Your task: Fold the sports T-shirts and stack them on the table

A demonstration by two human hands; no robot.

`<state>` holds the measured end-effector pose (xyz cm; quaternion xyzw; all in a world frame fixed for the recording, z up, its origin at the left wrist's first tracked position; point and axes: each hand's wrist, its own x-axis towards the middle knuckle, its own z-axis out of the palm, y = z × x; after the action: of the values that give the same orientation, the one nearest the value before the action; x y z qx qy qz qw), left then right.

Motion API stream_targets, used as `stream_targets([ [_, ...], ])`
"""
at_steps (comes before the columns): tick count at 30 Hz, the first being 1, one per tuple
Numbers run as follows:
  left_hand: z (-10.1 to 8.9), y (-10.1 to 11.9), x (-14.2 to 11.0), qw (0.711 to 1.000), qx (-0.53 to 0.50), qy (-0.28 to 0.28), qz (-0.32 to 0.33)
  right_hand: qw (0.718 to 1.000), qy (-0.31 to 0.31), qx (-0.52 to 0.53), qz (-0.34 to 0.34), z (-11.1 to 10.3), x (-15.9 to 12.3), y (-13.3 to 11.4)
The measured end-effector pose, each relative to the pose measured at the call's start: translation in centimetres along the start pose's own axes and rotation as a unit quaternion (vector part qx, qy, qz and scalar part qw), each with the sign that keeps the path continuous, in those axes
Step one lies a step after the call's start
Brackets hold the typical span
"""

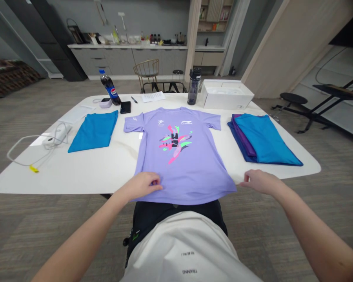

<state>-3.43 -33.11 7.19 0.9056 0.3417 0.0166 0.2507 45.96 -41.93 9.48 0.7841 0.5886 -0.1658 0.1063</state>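
A lilac short-sleeved T-shirt (pixel 191 172) lies spread face up, its collar away from me. A colourful print covers its chest, and its hem hangs over the table's near edge. Over the lower left part of the shirt is my left hand (pixel 144 185), fingers curled in; whether fabric is pinched in them I cannot make out. My right hand (pixel 260 181) is just outside the right hem corner, slightly apart from the cloth. Its fingers are loosely closed with nothing visible in them.
On the white table (pixel 106 176) lie a folded blue garment (pixel 95 131) at left and a folded blue and purple stack (pixel 264 139) at right. Behind stand a cola bottle (pixel 109 88), a dark water bottle (pixel 194 86) and a white box (pixel 226 96). A white cable (pixel 23 137) trails at left.
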Motion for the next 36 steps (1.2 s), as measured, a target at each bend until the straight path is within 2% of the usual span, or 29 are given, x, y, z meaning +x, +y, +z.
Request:
stream_targets([
  [2, 0.4, 0.0, 0.8, 0.999, 0.005, 0.053, -0.002, 0.991, 0.08, 0.055, -0.09, 0.7, 0.4, -2.3],
  [5, 2.0, -0.2, 2.0, 0.984, 0.085, 0.145, -0.051, 0.942, 0.186, 0.13, -0.246, 2.2, 1.7, -7.5],
  [7, 3.2, -0.1, 2.1, 0.974, 0.129, 0.157, -0.098, 0.932, 0.208, 0.107, -0.277, 3.4, 2.3, -9.9],
  [9, 4.0, 0.3, 1.3, 0.965, 0.155, 0.152, -0.151, 0.942, 0.221, 0.052, -0.246, 4.4, 2.4, -10.8],
  [11, 4.0, 0.8, -0.2, 0.947, 0.18, 0.149, -0.218, 0.954, 0.239, -0.006, -0.179, 4.9, 2.0, -10.4],
  [14, 2.3, 1.1, -2.2, 0.91, 0.229, 0.137, -0.317, 0.962, 0.245, -0.084, -0.085, 4.1, 1.8, -9.0],
  [17, -0.5, 0.1, -1.8, 0.895, 0.275, 0.134, -0.326, 0.96, 0.252, -0.112, -0.053, 2.4, 3.4, -8.6],
  [20, -2.9, -2.2, 2.4, 0.914, 0.271, 0.151, -0.263, 0.951, 0.28, -0.061, -0.116, 0.7, 7.6, -10.4],
  [22, -4.1, -4.2, 6.7, 0.93, 0.24, 0.159, -0.227, 0.944, 0.282, -0.012, -0.17, -0.1, 11.4, -12.4],
  [24, -5.2, -6.4, 11.4, 0.937, 0.215, 0.169, -0.219, 0.944, 0.272, 0.021, -0.185, -0.9, 15.6, -14.5],
  [27, -7.0, -10.2, 17.5, 0.936, 0.198, 0.182, -0.229, 0.956, 0.251, 0.043, -0.148, -2.4, 21.8, -16.3],
  [30, -8.8, -14.6, 22.1, 0.935, 0.188, 0.177, -0.244, 0.965, 0.236, 0.066, -0.093, -4.7, 27.2, -16.4],
  [33, -10.9, -19.2, 25.2, 0.925, 0.181, 0.17, -0.286, 0.969, 0.232, 0.081, -0.035, -7.3, 32.0, -15.5],
  [36, -12.8, -23.5, 26.8, 0.897, 0.186, 0.196, -0.35, 0.967, 0.241, 0.073, 0.037, -9.2, 36.1, -14.2],
])
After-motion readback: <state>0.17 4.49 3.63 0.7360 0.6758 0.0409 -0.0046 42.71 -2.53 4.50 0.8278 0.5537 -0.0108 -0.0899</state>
